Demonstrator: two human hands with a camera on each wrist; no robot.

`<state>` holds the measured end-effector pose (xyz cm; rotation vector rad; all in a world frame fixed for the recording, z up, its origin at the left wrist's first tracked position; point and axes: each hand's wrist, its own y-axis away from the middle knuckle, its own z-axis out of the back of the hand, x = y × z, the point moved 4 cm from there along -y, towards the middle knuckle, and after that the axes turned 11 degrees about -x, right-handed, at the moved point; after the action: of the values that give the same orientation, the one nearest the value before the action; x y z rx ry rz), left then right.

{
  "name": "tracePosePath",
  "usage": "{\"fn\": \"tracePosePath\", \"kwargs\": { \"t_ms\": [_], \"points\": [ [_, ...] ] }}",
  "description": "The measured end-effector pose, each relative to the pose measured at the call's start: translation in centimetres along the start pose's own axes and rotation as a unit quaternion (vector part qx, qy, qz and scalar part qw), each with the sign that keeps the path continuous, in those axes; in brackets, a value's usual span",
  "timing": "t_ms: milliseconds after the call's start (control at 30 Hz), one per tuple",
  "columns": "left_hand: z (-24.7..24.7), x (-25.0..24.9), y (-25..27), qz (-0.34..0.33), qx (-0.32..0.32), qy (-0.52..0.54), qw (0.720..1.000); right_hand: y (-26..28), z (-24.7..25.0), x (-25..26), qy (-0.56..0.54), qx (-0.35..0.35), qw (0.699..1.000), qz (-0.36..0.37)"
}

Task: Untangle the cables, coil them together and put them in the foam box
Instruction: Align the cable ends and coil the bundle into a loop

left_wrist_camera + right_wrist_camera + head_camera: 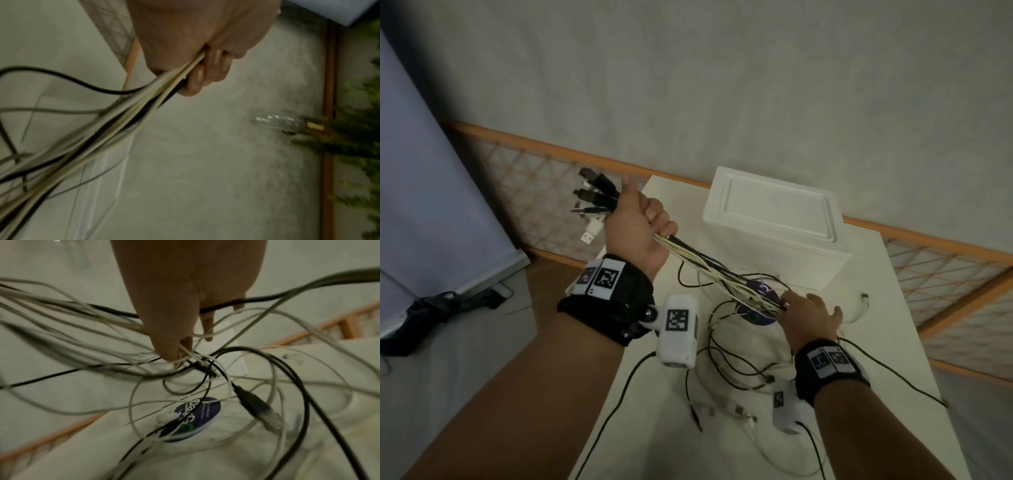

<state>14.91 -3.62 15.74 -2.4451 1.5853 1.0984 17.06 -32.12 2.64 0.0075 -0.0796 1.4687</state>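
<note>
My left hand (640,222) is raised off the table's left edge and grips a bundle of black and white cables (722,270). Their plug ends (592,202) fan out past the thumb. In the left wrist view the curled fingers (205,71) close around the cables (123,116). The bundle runs taut down to my right hand (791,308), low over the table. There the thumb and a finger (180,356) pinch several white strands, and a black cable (226,305) crosses the other fingers. Loose loops (736,370) sprawl on the table. The white foam box (774,222) stands behind with its lid on.
The white table (654,445) is narrow, with floor on both sides. A round purple sticker (195,417) lies under the cable loops. A black USB plug (252,402) dangles near my right hand. A blue-grey screen (431,171) and a dark bag (431,308) are on the left.
</note>
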Motion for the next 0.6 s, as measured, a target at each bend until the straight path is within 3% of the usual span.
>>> {"fn": "tracePosePath", "kwargs": {
  "t_ms": [100, 167, 200, 267, 300, 367, 400, 467, 600],
  "points": [
    [-0.6, 0.5, 0.0, -0.002, 0.018, -0.002, 1.0, 0.1, -1.7, -0.3, -0.002, 0.181, 0.983, 0.014],
    [-0.6, 0.3, -0.5, 0.0, 0.024, 0.007, 1.0, 0.0, -0.3, 0.8, -0.013, 0.229, 0.971, 0.059],
    [-0.6, 0.3, -0.8, 0.002, 0.026, 0.007, 1.0, -0.2, 1.2, 1.6, -0.009, 0.222, 0.97, 0.093],
    [-0.4, 0.8, -0.9, 0.009, 0.031, -0.001, 0.999, -0.4, 5.2, 4.1, -0.039, 0.142, 0.975, 0.168],
    [-0.5, 1.4, -0.7, 0.018, 0.038, -0.006, 0.999, -0.1, 7.8, 5.9, -0.111, 0.087, 0.971, 0.193],
    [-1.0, 3.2, 0.4, 0.042, 0.076, -0.019, 0.996, 1.0, 11.7, 9.5, -0.297, 0.005, 0.927, 0.23],
    [-1.5, 3.9, 1.1, 0.053, 0.102, -0.027, 0.993, 1.7, 12.7, 11.3, -0.354, 0.004, 0.902, 0.246],
    [-2.2, 4.6, 1.9, 0.071, 0.147, -0.041, 0.986, 2.7, 11.9, 13.7, -0.399, 0.031, 0.882, 0.248],
    [-1.6, 2.3, 1.0, 0.086, 0.157, -0.075, 0.981, 2.4, 8.2, 12.2, -0.347, 0.023, 0.912, 0.218]
  ]
}}
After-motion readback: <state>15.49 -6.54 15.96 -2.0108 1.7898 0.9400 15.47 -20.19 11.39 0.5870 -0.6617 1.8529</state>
